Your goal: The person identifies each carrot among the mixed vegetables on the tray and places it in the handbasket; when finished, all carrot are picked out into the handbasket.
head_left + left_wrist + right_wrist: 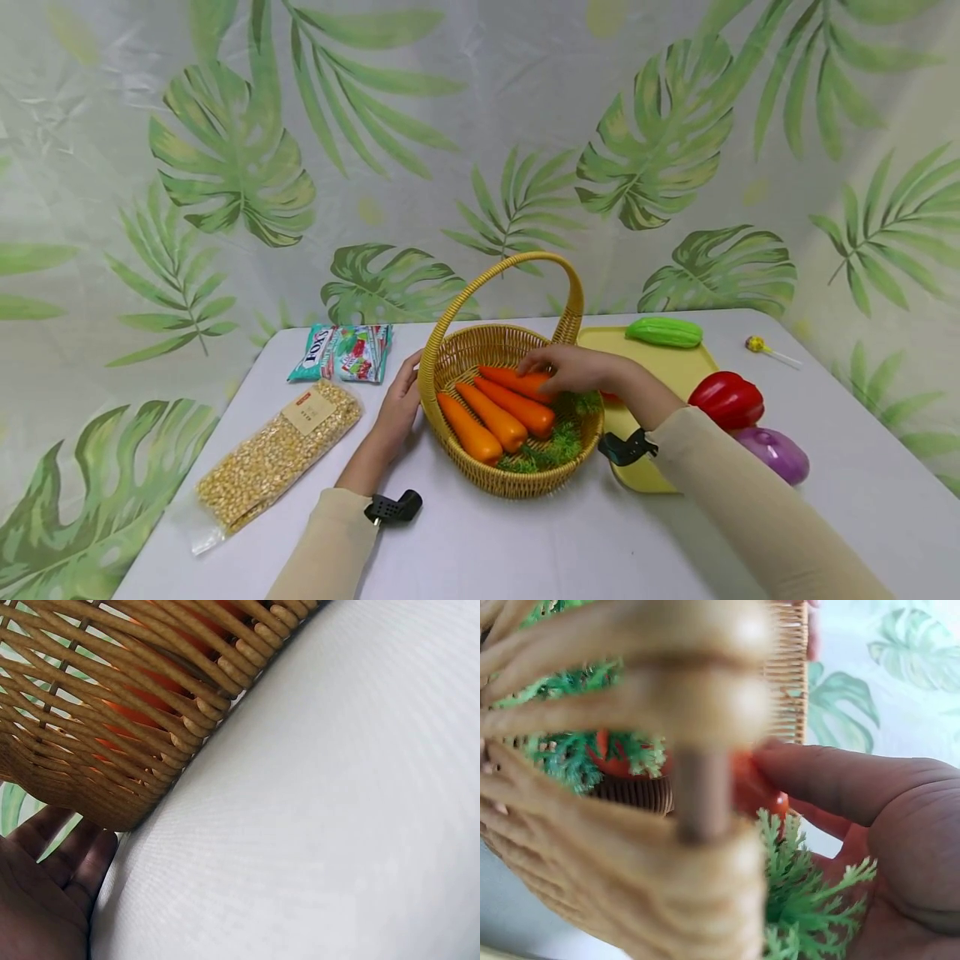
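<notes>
A wicker basket (517, 487) with a tall arched handle holds several orange carrots with green leafy tops (558, 446). My right hand (573, 368) reaches over the basket's right rim and grips the rearmost carrot (513, 380). In the right wrist view the thumb (817, 776) presses on that orange carrot, beside its feathery greens (810, 889); blurred wicker covers part of it. On the basket's left outer side rests my left hand (397, 408). Its extended fingers (94, 862) touch the wicker low down in the left wrist view.
Left of the basket lie a bag of corn kernels (281, 454) and a teal candy bag (345, 353). On the right, a yellow tray (648, 479) bears a green vegetable (664, 332). Beside it are a red pepper (726, 400), a purple onion (776, 454) and a lollipop (757, 344).
</notes>
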### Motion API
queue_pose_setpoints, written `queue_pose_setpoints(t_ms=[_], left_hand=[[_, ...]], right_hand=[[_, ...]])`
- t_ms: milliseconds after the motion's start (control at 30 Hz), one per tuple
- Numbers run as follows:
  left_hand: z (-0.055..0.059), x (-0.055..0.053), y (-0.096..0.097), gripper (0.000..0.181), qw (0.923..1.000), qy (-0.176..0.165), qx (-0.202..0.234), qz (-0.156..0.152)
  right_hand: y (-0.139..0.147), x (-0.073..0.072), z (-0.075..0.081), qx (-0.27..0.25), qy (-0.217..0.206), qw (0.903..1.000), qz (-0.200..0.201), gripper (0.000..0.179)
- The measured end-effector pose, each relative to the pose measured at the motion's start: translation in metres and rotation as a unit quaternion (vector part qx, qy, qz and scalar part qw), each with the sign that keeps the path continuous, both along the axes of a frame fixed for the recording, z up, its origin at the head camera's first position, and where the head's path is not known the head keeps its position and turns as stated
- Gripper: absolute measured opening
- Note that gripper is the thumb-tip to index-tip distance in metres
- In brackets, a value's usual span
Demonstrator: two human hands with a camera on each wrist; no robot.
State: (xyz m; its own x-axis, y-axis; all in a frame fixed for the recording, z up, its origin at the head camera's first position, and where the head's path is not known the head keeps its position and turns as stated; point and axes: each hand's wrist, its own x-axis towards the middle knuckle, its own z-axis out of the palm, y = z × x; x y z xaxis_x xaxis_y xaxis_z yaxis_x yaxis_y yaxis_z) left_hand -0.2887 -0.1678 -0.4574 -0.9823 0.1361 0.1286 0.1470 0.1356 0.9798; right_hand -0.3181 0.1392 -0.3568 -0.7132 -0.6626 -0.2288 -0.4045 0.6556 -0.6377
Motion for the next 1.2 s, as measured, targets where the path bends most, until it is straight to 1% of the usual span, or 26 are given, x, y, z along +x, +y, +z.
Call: queue_pose_setpoints(t_ms=[100, 300, 500, 633, 767, 967, 1067, 1200], left_hand=[[0.000, 0.000, 0.000, 0.045, 1.0000, 0.003, 0.002, -0.001], [0.000, 0.000, 0.000, 0.045, 1.0000, 0.007, 0.007, -0.002], [-0.002, -0.001, 0.001, 0.045, 1.0000, 0.004, 0.005, 0.004], [-0.003, -0.001, 0.001, 0.044, 0.9999, 0.001, 0.009, 0.005], [-0.001, 0.000, 0.002, 0.044, 0.9999, 0.001, 0.009, 0.006], [-0.001, 0.000, 0.002, 0.046, 0.9999, 0.000, 0.010, 0.002], [-0.002, 0.000, 0.001, 0.046, 0.9999, -0.003, 0.011, 0.003], [-0.002, -0.001, 0.001, 0.047, 0.9999, -0.004, 0.012, 0.002]], right_hand=[[-0.001, 0.001, 0.001, 0.008, -0.002, 1.0000, 0.001, 0.039], [-0.003, 0.000, -0.002, 0.018, -0.005, 0.9998, -0.010, 0.041], [-0.005, 0.001, -0.004, 0.024, -0.003, 0.9997, -0.004, 0.044], [-0.004, 0.001, -0.005, 0.020, -0.004, 0.9998, 0.000, 0.046], [-0.003, 0.001, -0.005, 0.011, -0.008, 0.9999, -0.006, 0.048], [-0.001, 0.001, -0.007, -0.020, -0.012, 0.9997, -0.002, 0.050], [0.002, 0.002, -0.007, -0.047, -0.024, 0.9985, -0.016, 0.050], [0.006, 0.006, -0.007, -0.089, -0.024, 0.9952, -0.034, 0.046]])
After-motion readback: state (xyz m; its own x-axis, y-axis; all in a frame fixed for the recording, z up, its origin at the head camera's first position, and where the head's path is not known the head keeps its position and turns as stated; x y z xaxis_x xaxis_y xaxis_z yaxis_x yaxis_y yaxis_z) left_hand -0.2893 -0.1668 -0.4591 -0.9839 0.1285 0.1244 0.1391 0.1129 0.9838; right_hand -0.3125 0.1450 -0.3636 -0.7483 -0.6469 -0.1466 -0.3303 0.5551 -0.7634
